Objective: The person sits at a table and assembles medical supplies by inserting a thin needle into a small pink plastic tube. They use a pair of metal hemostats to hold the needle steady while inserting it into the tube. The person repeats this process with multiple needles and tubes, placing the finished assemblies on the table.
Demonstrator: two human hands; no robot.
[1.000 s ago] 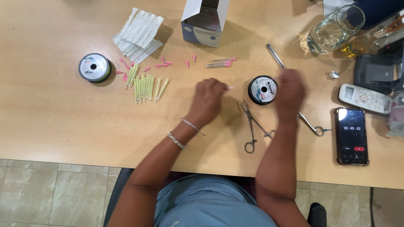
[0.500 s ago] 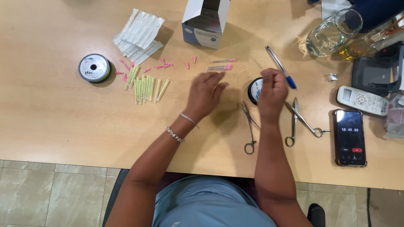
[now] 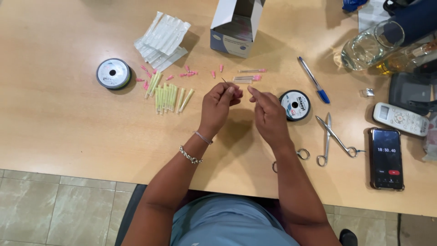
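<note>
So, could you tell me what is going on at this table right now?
A person sits at a wooden table with both hands raised just above it. The left hand pinches a thin dark needle that sticks up from its fingertips, and the right hand is held close beside it, fingers pinched as if on something too fine to see. A spool of line lies by the right hand, with scissors, a pen, pale green tubes and small pink caps spread around.
</note>
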